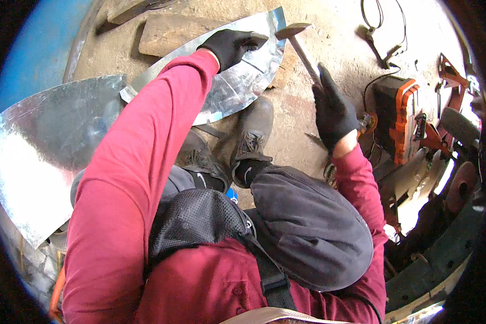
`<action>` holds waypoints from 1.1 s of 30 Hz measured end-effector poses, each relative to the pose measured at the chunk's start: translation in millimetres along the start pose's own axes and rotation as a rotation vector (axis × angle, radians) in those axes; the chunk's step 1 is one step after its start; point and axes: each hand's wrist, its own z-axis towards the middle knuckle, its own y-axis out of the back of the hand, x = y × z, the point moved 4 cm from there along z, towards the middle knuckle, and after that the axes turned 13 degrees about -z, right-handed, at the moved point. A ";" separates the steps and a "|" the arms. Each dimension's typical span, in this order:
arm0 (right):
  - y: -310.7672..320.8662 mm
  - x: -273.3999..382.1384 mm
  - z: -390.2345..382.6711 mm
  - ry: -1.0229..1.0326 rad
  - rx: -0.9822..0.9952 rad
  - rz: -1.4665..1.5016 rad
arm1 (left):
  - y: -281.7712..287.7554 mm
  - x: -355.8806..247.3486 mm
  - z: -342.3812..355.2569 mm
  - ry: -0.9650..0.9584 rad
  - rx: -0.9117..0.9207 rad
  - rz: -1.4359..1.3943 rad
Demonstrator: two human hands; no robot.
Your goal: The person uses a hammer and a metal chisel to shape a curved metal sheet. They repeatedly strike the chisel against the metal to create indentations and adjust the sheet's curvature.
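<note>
My right hand (333,108), in a black glove, is closed around the handle of a hammer (306,58). The hammer's head (292,31) is at the right edge of a curved, shiny sheet of metal (237,86). Over this sheet, my left hand (229,49), also gloved in black, is closed on a short grey piece (257,40) that sticks out toward the hammer head. Its exact kind does not show. The sheet's far side lies over a wooden block (170,33), and its near edge is just beyond my boots (252,123).
A second metal sheet (54,124) lies at the left, near a blue surface (38,54). At the right stand a black and orange toolbox (397,119) and cluttered metal parts (459,183). A black cable (380,54) runs over the floor beyond.
</note>
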 end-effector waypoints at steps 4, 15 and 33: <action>14.5 15.1 8.0 0.106 -0.171 0.105 | 2.8 32.8 5.4 0.069 -0.029 0.091; 3.5 -4.4 -2.7 0.044 -0.046 -0.031 | -11.4 0.2 10.8 0.039 0.004 0.060; 36.9 10.6 -6.5 0.020 -0.221 -0.013 | -26.7 -4.1 18.0 0.104 -0.020 0.090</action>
